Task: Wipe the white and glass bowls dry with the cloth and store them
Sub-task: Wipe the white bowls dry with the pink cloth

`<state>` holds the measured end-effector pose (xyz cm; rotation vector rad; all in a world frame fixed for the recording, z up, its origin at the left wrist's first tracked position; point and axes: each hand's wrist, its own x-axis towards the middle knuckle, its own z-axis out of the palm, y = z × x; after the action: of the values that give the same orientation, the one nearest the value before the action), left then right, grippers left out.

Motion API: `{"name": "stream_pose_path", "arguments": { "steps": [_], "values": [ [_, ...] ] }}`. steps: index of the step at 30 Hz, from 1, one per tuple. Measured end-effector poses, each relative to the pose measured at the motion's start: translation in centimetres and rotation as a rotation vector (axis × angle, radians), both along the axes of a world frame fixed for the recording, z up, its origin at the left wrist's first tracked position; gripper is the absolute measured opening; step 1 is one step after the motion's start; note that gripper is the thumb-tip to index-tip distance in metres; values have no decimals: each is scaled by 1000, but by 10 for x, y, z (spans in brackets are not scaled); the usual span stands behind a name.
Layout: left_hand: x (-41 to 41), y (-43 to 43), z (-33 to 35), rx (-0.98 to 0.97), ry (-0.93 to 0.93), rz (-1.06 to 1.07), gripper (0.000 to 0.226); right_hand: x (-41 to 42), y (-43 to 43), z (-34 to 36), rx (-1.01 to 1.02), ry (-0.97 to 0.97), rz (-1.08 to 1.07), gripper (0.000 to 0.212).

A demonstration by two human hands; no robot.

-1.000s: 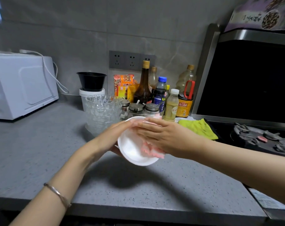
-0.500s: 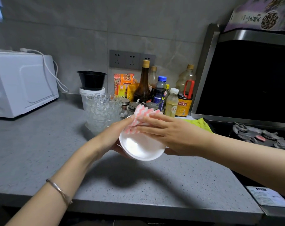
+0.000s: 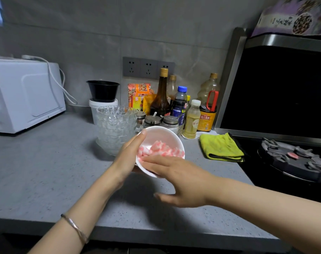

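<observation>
We're mid-wipe: L hand (image 3: 127,156) grip cups white bowl (image 3: 163,133) just right of glass bowl stack (image 3: 115,129); R hand (image 3: 179,178), fingers flat, unclenched, presses cloth (image 3: 161,150) inside. Glass ones & storing prob. left.

Both your forearms are bare right down to the lower edge of the view. Round your left wrist sits one thin, silver-coloured metal bangle (image 3: 74,227), a plain narrow band with a dull shine, seen just above the front edge of the countertop (image 3: 36,171). Your left hand (image 3: 127,158) and right hand (image 3: 178,178) are bare, nails short and plain.
</observation>
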<state>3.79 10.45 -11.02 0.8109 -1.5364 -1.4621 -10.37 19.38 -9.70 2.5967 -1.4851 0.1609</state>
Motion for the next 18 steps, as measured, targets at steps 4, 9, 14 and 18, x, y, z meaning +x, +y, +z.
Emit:
{"name": "stream_pose_path", "arguments": {
  "steps": [4, 9, 14, 18],
  "values": [
    [0, 0, 1, -5, 4, -39, 42, -4, -9, -2, -143, 170, -132, 83],
    [-1, -1, 7, -35, 45, 49, 31, 16, -5, 10, -251, 375, -227, 53],
    [0, -2, 3, -10, 98, 79, 33, 13, -6, -2, -126, 65, -81, 48],
    [-2, -2, 2, 28, 89, 29, 35, 7, -19, -10, -365, 187, -217, 77]
  ]
}}
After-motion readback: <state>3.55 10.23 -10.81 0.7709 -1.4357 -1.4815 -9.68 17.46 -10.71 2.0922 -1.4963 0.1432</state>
